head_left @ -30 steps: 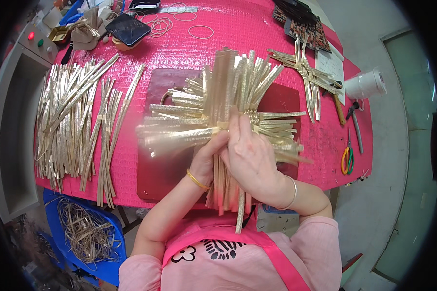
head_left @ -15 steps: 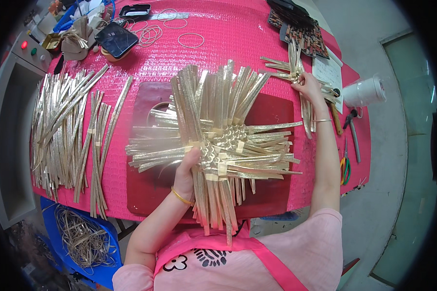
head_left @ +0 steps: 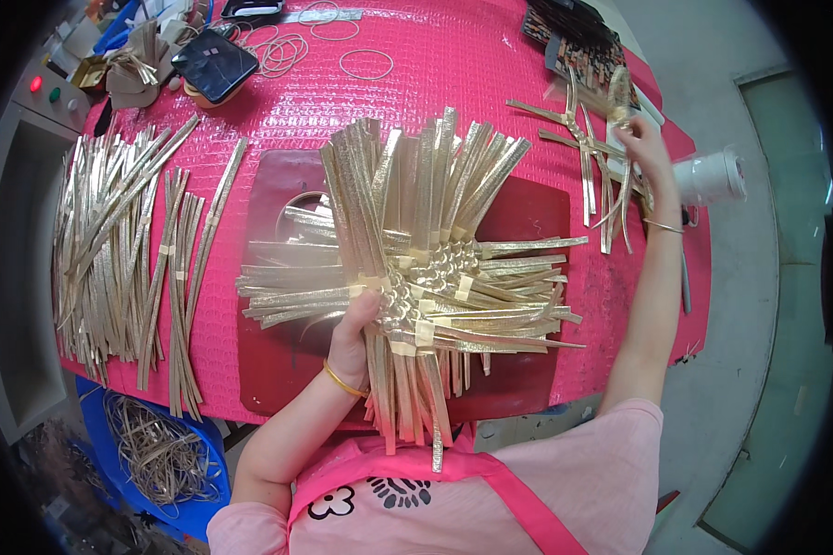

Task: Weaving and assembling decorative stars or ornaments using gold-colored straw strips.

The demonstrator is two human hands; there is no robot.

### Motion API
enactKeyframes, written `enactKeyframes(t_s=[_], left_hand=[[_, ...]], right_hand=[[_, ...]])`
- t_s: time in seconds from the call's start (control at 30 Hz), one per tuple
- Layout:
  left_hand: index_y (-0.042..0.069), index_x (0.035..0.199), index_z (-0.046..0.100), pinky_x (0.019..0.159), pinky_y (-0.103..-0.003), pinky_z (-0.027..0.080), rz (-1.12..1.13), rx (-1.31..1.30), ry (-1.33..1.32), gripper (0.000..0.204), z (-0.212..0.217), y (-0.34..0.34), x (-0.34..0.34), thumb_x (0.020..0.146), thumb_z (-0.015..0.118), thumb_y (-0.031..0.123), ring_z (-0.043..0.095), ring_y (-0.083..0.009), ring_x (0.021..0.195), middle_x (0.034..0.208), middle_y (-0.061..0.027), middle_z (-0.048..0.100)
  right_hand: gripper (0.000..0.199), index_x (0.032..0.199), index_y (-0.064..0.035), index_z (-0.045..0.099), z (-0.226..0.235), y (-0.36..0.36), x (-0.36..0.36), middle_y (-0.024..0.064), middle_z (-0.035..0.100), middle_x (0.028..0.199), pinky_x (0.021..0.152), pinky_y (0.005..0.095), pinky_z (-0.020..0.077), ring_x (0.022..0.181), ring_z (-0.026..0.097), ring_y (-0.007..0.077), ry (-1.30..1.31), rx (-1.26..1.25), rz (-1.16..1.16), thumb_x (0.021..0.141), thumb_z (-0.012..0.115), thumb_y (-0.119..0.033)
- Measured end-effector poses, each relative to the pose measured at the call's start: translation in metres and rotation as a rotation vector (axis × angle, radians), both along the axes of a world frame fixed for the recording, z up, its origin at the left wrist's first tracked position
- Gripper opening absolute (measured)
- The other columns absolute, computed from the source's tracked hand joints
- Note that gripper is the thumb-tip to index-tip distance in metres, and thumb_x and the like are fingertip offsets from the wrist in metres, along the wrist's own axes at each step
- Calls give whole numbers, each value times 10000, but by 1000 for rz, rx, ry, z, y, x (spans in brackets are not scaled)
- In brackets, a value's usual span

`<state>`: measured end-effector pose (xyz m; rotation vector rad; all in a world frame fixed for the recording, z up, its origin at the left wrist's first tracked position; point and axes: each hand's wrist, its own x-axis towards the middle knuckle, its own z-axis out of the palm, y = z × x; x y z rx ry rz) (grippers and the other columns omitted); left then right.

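Note:
My left hand (head_left: 350, 347) is closed on a thick stack of woven gold strips (head_left: 400, 301), with the thumb on top near its middle. Small patches of pale tape sit around the woven centre, and loose strip ends fan out on all sides. At the far right of the table, the fingers of my right hand (head_left: 648, 153) pinch another bunch of crossed gold strips (head_left: 618, 91), partly blurred. Just left of that hand, a few crossed gold strips (head_left: 578, 139) lie on the table. A dark red board (head_left: 537, 208) is beneath the woven stack.
Many loose gold strips (head_left: 111, 250) lie at left on the pink table cover (head_left: 453, 55). A blue bin (head_left: 102, 425) of strip scraps stands below. A phone (head_left: 215, 65) and string loops (head_left: 282, 54) are at the back; a white spool (head_left: 710, 176) is at right.
My right hand has moved right and slightly away with a bunch of strips, leaving other crossed strips apart on the table. My left hand keeps its hold on the woven stack.

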<state>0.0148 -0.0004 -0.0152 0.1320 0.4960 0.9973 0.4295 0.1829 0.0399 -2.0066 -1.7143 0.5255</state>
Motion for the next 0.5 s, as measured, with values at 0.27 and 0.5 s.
enactKeyframes(t_s=[0.27, 0.5], left_hand=[[5, 1071, 422, 780, -316, 423, 3, 4, -34, 453, 0, 1, 2, 766, 499, 332, 525, -199, 877, 974, -108, 524], [9, 1071, 424, 771, -312, 424, 35, -17, 56, 451, -1, 0, 1, 768, 500, 336, 528, -198, 869, 976, -111, 523]], right_hand=[[463, 928, -21, 533, -41, 28, -17, 118, 587, 850, 682, 289, 420, 755, 559, 202, -141, 110, 98, 577, 702, -271], [343, 856, -7, 587, -18, 31, -34, 123, 597, 695, 603, 301, 435, 611, 561, 194, -252, -136, 21, 585, 663, -201]])
